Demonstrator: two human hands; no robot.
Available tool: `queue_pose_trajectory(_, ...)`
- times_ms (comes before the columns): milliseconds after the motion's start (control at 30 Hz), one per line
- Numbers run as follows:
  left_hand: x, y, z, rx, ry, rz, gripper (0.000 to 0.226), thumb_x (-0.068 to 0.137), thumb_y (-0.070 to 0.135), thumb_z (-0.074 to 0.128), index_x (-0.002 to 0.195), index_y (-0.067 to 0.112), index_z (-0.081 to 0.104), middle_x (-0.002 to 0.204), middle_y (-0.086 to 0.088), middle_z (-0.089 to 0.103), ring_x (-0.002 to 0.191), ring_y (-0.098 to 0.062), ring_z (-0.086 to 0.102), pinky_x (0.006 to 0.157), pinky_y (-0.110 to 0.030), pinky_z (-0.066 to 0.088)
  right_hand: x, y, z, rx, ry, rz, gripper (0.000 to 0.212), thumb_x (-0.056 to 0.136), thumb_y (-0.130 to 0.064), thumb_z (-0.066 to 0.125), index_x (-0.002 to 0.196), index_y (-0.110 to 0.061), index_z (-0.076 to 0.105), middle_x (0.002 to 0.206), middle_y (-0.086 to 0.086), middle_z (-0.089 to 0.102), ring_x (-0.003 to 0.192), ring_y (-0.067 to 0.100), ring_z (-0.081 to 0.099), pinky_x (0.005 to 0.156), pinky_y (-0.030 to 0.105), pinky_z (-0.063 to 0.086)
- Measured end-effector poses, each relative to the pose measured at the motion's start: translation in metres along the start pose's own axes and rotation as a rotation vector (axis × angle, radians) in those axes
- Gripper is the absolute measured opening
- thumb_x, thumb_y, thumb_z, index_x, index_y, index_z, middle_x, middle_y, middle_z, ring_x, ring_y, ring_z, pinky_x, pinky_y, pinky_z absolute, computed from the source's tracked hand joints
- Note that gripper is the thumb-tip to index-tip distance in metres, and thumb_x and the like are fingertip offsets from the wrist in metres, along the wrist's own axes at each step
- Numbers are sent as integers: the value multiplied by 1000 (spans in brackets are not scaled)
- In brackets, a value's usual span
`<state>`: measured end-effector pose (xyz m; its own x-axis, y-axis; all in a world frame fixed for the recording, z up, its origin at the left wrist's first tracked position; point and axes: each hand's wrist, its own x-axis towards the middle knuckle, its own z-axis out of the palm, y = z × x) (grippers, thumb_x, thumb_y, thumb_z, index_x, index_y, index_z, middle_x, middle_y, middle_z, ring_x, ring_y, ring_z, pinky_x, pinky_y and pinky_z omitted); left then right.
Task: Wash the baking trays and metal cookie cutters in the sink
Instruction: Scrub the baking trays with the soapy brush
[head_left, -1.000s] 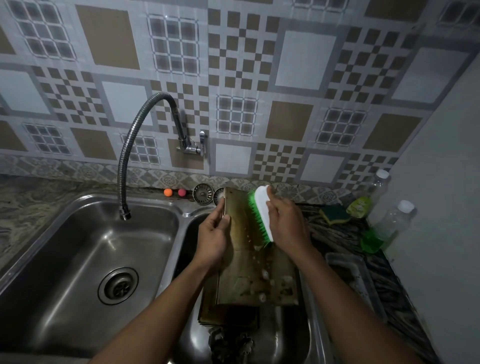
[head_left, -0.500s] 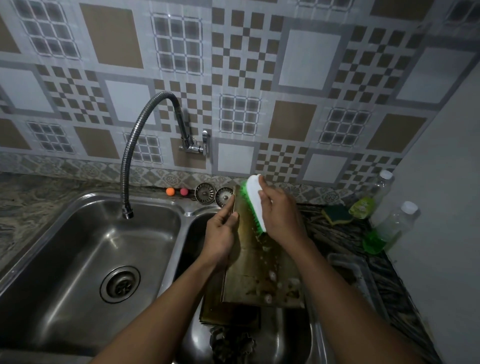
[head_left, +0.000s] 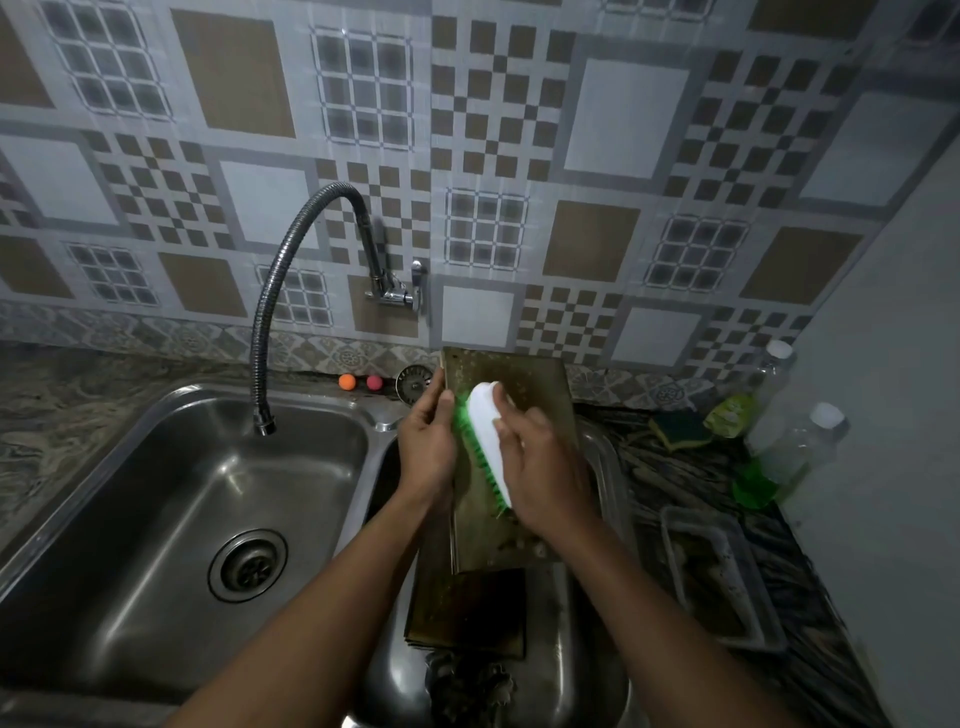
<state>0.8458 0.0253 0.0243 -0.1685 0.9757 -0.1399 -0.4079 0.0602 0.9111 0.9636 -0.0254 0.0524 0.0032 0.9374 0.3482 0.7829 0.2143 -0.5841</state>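
Scrubbing is judged to be the step in hand. The left hand (head_left: 428, 452) grips the left edge of the tray (head_left: 524, 374), fingers curled round that edge. The right hand (head_left: 545, 467) is closed over the white back of the brush (head_left: 485, 431), green bristles pressed to the tray face. The tray stands tilted over the right basin (head_left: 605, 457), its far end raised toward the wall and its near end resting on a lower tray (head_left: 467, 608) that lies in that basin. Hazard one: the tray is held along one edge only, so a hard stroke toward the right side may pivot it out of the grip. Hazard two: the near end bears on wet metal and may skid, dropping the tray into the basin. A dark clump (head_left: 467, 680) lies at the near end; whether it holds cutters cannot be told, but a falling tray would strike it. Hazard three: the bristles run just beside the left thumb, so an overshoot may scrape it. Note that the tap (head_left: 280, 291) ends over the left basin (head_left: 156, 519), and rinsing calls for moving one or the other.
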Motion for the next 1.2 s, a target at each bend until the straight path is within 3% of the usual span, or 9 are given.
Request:
queue_pose_trajectory(133, 7, 1, -9, 1, 87, 34, 45, 97, 5, 57, 138, 23, 55, 124, -2, 68, 111, -18, 65, 102, -44, 50, -33, 5, 5, -22, -37, -110, 45, 100, -31, 43, 145, -33, 41, 104, 0, 58, 84, 16, 57, 68, 29, 46)
queue_pose_trajectory(367, 4, -10, -4, 39, 79, 76, 45, 96, 7, 57, 137, 26, 54, 128, 0, 66, 117, -17, 63, 104, -40, 48, -18, 21, 0, -1, 90, 72, 44, 101, -26, 45, 145, -33, 41, 114, 3, 61, 93, 17, 58, 67, 25, 44)
queue_pose_trajectory(533, 15, 1, -3, -53, 271, 87, 43, 98, 1, 54, 139, 15, 54, 110, 14, 67, 78, 11, 65, 70, -10, 51, -56, 5, 14, 8, -78, -119, 48, 98, -43, 33, 144, -36, 40, 105, 0, 59, 89, 20, 61, 67, 31, 48)
queue_pose_trajectory(633, 20, 2, -11, -56, 308, 88, 44, 98, 1, 54, 139, 16, 53, 124, 9, 64, 82, 15, 61, 76, -5, 47, -64, 28, 11, -8, -32, -92, 44, 98, -36, 38, 142, -34, 44, 114, 4, 63, 93, 24, 64, 71, 33, 53)
queue_pose_trajectory(733, 17, -1, -12, -62, 294, 71, 45, 98, 0, 52, 141, 15, 50, 121, 12, 62, 83, 16, 61, 81, -6, 47, -53, 45, 2, 7, 79, 21, 43, 100, -24, 48, 142, -31, 44, 116, 8, 62, 95, 20, 62, 69, 22, 41)
queue_pose_trajectory(900, 14, -3, -3, -36, 254, 89, 45, 97, 2, 55, 140, 15, 52, 136, 1, 59, 118, -9, 59, 107, -32, 45, -52, 22, 11, 25, 39, -63, 43, 98, -26, 48, 142, -29, 46, 111, 2, 62, 91, 17, 60, 70, 23, 45)
queue_pose_trajectory(1000, 17, -2, -8, -36, 272, 95, 45, 97, 1, 54, 140, 16, 52, 132, 8, 58, 99, 9, 60, 95, -17, 47, -67, 19, 14, -1, -28, -148, 43, 98, -25, 47, 141, -27, 47, 100, 2, 61, 78, 18, 61, 61, 25, 45)
queue_pose_trajectory(1100, 20, -3, -15, -55, 270, 103, 46, 98, -1, 51, 141, 14, 49, 131, 8, 58, 85, 20, 57, 83, -4, 44, -59, 44, 3, -14, 57, -23, 45, 100, -24, 46, 143, -34, 40, 106, 5, 61, 74, 19, 62, 56, 28, 53)
queue_pose_trajectory(1200, 16, -2, -16, -62, 253, 92, 46, 99, -3, 49, 143, 11, 47, 127, 12, 56, 80, 21, 57, 81, -2, 45, -43, 69, -11, 8, 135, 86, 45, 99, -22, 50, 141, -33, 40, 114, 9, 62, 87, 21, 64, 67, 30, 55)
